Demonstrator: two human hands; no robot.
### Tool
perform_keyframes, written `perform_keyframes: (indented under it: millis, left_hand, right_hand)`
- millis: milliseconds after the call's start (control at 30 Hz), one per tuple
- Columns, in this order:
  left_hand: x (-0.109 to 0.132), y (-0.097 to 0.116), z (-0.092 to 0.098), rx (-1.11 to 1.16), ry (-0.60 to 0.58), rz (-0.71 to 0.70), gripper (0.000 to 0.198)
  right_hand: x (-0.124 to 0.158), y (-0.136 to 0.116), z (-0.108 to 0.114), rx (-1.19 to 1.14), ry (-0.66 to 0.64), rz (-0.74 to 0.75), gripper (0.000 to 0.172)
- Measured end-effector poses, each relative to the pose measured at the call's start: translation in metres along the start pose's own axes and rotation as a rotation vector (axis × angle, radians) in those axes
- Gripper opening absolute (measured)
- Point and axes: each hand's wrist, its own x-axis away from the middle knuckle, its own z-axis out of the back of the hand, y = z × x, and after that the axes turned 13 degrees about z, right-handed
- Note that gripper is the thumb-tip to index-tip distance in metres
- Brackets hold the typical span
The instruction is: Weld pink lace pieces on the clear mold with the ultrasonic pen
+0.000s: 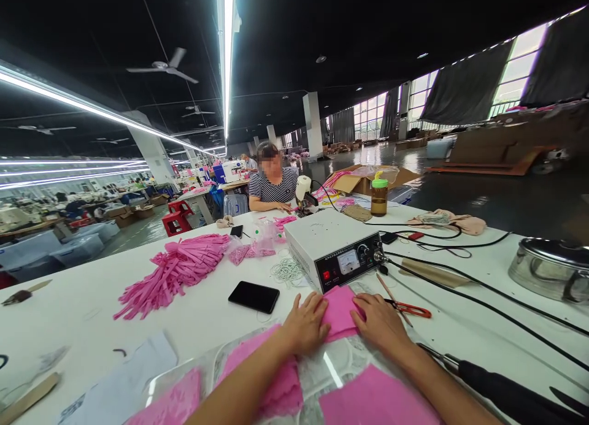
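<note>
Left hand (306, 324), right hand (380, 324) on pink cloth (339, 310), machine (322, 241) label illegible

Both hands, left hand (304, 322) and right hand (380, 322), flat on pink fabric (339, 311).

White work table (92, 302), near edge: square pink cloth piece (339, 314), with the left hand (304, 324) flat on its left side and the right hand (380, 324) on its right. Boxy grey metal control unit (331, 247) just behind the cloth. Flat black phone (254, 296) left of it, heap of pink fabric strips (172, 271) beyond the phone; red-handled scissors (409, 308) just right of the right hand.
</note>
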Motion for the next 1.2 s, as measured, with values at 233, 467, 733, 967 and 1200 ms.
perform_keyframes:
  millis: [233,467,733,967,1200]
  left_hand:
    - [-0.004,-0.004,0.003,-0.045,-0.007,-0.046,0.052]
    - [-0.007,-0.009,0.004,-0.032,0.059,-0.089,0.044]
    - [-0.004,-0.01,0.001,0.019,0.076,-0.079,0.046]
    - [-0.002,-0.008,0.005,0.035,0.027,-0.078,0.048]
    - [-0.004,-0.009,0.003,0.051,0.008,-0.071,0.052]
  right_hand:
    - [-0.003,0.022,0.017,0.065,-0.042,-0.245,0.031]
    - [-0.003,0.031,0.017,0.036,-0.237,-0.392,0.031]
    - [-0.009,0.041,0.02,-0.024,-0.265,-0.402,0.03]
    - [-0.006,0.058,0.021,-0.199,-0.173,-0.462,0.029]
    - [-0.027,0.07,0.033,-0.463,0.163,-0.466,0.029]
